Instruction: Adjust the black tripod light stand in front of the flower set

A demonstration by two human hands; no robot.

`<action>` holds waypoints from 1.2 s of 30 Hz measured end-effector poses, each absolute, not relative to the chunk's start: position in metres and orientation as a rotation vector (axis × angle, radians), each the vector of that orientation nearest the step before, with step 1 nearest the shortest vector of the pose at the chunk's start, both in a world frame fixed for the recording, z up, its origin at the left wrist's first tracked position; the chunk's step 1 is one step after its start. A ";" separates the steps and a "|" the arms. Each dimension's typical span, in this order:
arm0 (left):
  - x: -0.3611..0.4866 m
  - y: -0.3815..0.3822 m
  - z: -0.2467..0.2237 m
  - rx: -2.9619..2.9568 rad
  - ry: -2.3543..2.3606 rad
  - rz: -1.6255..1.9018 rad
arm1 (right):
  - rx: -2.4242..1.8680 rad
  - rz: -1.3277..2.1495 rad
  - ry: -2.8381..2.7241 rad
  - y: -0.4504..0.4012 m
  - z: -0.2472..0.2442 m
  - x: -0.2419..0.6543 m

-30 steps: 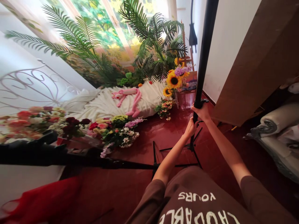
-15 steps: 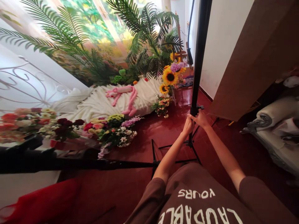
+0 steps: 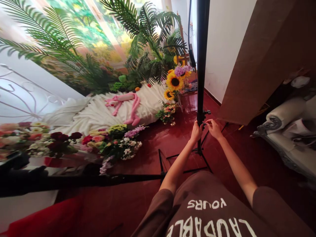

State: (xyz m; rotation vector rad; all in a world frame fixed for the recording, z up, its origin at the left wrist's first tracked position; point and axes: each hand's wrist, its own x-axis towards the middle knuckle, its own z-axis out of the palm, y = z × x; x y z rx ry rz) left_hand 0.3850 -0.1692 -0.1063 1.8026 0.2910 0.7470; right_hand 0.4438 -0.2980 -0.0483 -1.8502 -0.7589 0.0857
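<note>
A black light stand [image 3: 202, 62] rises upright in front of me on spread tripod legs. My left hand [image 3: 197, 132] is wrapped round its pole just below the upper collar. On the other side, my right hand [image 3: 214, 129] has its fingertips pinched at a small black knob [image 3: 204, 125] on the pole. Another tightening knob [image 3: 207, 112] sticks out from the collar a little higher, with no hand on it. Part of the lower pole is hidden behind my left hand.
Several bouquets [image 3: 120, 141] stand at the left, before a white draped cloth [image 3: 96, 105] bearing a pink plush toy [image 3: 125, 98]. Another black stand [image 3: 138, 178] crosses at lower left. Sunflowers [image 3: 174, 81] and palms are behind. A carved white sofa [image 3: 283, 115] is at right.
My right hand has come off the collar and moved slightly down to the lower knob. My left hand stays round the pole. The view has shifted a little, moving the scene left.
</note>
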 end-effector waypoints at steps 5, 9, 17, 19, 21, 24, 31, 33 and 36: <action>0.383 -0.170 -0.102 1.790 0.296 0.756 | -1.793 0.316 -0.391 -0.286 -0.057 0.462; 0.381 -0.171 -0.097 1.809 0.290 0.728 | -1.669 0.429 -0.219 -0.283 -0.057 0.472; 0.382 -0.173 -0.098 1.824 0.301 0.732 | -1.723 0.502 -0.137 -0.278 -0.060 0.468; 0.382 -0.173 -0.100 1.872 0.306 0.723 | -1.706 0.478 -0.130 -0.275 -0.062 0.465; 0.382 -0.173 -0.102 1.920 0.304 0.707 | -1.659 0.467 -0.158 -0.275 -0.065 0.463; 0.382 -0.173 -0.104 1.952 0.303 0.704 | -1.557 0.495 -0.241 -0.282 -0.071 0.459; 0.383 -0.172 -0.107 1.956 0.311 0.681 | -1.496 0.425 -0.444 -0.297 -0.082 0.450; 0.384 -0.172 -0.107 1.960 0.310 0.688 | -1.526 0.393 -0.457 -0.295 -0.085 0.451; 0.384 -0.172 -0.107 1.959 0.294 0.724 | -1.629 0.312 -0.425 -0.288 -0.086 0.453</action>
